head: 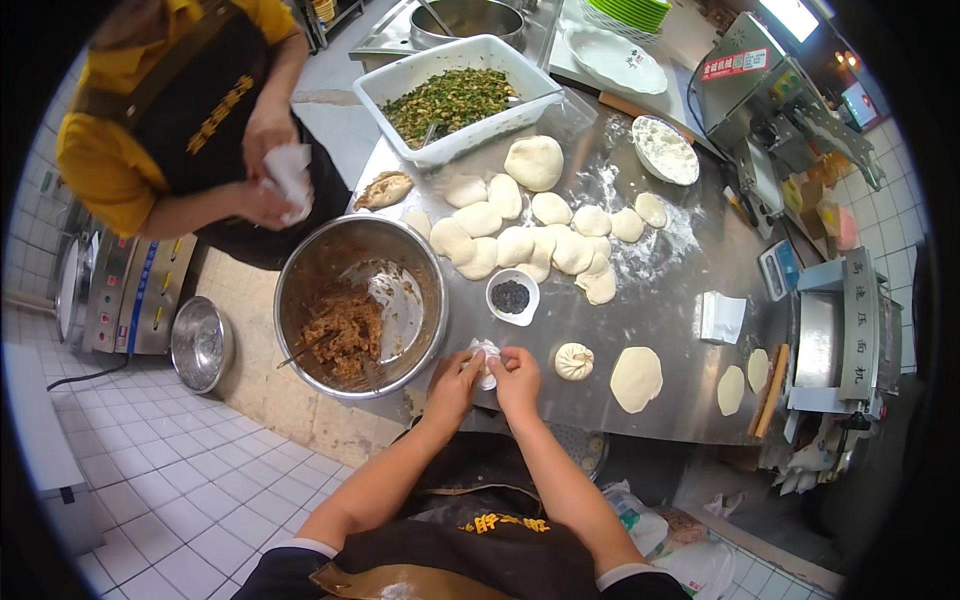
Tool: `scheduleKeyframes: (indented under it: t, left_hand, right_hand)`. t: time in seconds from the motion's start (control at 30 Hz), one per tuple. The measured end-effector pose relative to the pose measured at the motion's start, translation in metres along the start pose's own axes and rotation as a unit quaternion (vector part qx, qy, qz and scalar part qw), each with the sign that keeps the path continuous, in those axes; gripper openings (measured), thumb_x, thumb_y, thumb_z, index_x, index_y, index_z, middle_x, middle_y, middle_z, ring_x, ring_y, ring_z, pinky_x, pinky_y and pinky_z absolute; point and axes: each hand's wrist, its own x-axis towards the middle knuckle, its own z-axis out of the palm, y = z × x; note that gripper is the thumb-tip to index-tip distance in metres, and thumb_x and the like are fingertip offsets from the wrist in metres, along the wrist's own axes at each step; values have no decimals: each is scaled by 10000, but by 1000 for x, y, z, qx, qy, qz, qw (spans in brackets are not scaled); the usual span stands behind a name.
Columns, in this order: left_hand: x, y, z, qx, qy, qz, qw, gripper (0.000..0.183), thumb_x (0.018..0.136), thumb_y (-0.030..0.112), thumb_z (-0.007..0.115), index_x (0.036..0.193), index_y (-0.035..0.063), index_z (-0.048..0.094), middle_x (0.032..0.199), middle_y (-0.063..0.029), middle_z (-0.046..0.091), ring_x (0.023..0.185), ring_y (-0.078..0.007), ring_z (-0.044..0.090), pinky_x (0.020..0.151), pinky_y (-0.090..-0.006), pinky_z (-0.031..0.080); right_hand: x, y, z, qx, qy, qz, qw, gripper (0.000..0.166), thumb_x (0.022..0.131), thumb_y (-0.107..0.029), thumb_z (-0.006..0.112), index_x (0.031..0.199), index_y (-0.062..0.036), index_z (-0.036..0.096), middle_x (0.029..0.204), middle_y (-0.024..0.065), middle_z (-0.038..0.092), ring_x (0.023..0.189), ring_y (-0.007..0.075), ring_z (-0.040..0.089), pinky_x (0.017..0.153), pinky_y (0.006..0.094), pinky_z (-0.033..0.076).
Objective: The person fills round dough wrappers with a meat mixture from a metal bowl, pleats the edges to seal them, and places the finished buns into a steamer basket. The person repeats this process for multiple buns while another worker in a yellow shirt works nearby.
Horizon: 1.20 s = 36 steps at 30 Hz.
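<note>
A crumpled white paper tissue (486,364) is pinched between the fingers of my left hand (452,384) and my right hand (519,382), at the near edge of the steel table (517,401). To their left stands a large steel bowl (441,315) with brown minced filling (341,330) and a utensil in it. Just beyond my hands sits a small white bowl (534,304) of black seeds (511,297). On the right, a pleated bun (574,361) rests beside a flat dough round (636,379).
Several dough rounds (514,246) overlap at mid-table. Behind them are a dough ball (534,163), a white tub (487,142) of green filling and a flour bowl (667,154). A rolling pin (772,390) and a dough press (832,337) are at right. A co-worker (195,120) stands at left, holding tissue.
</note>
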Motion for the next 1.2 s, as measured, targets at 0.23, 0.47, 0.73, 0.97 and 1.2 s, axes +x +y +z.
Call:
scheduleKeyframes:
  t: [0.23, 0.47, 0.73, 0.97, 1.2]
  left_hand:
    - [4, -3, -1, 35, -3, 35, 999, 343, 816, 43, 620, 1159, 44, 636, 1064, -122, 621, 936, -316, 588, 816, -402, 485]
    - [12, -22, 5, 65, -56, 29, 996, 245, 808, 57, 617, 1050, 31, 644, 890, -122, 631, 829, -317, 618, 712, -399, 507]
    - [4, 6, -12, 32, 25, 40, 998, 148, 808, 37, 576, 954, 28, 601, 924, -141, 617, 877, -334, 610, 739, -452, 490]
    - [27, 4, 14, 147, 25, -50, 988, 139, 822, 118, 595, 941, 57, 558, 928, -143, 590, 870, -358, 559, 702, -468, 460]
    - [13, -6, 18, 121, -7, 21, 992, 261, 813, 121, 589, 1069, 75, 575, 948, -136, 557, 899, -343, 539, 728, -476, 446]
  right_hand:
    - [-13, 1, -16, -207, -7, -393, 896, 354, 814, -68, 637, 1167, -70, 662, 1206, 58, 645, 907, 238, 576, 776, 363, 462]
    - [4, 2, -9, -192, 4, -419, 888, 172, 782, -46, 646, 942, -79, 699, 945, 25, 682, 845, 220, 584, 741, 352, 452]
    - [14, 7, -10, -149, 8, -414, 898, 114, 765, -25, 643, 847, -85, 696, 810, 45, 664, 798, 235, 599, 713, 355, 481]
    - [9, 6, -7, -122, 19, -398, 909, 65, 794, -50, 638, 821, -71, 693, 794, 63, 655, 796, 240, 603, 717, 369, 488]
    - [8, 8, -7, -134, 10, -387, 912, 89, 791, -46, 631, 841, -66, 702, 841, 57, 672, 827, 242, 607, 734, 359, 500]
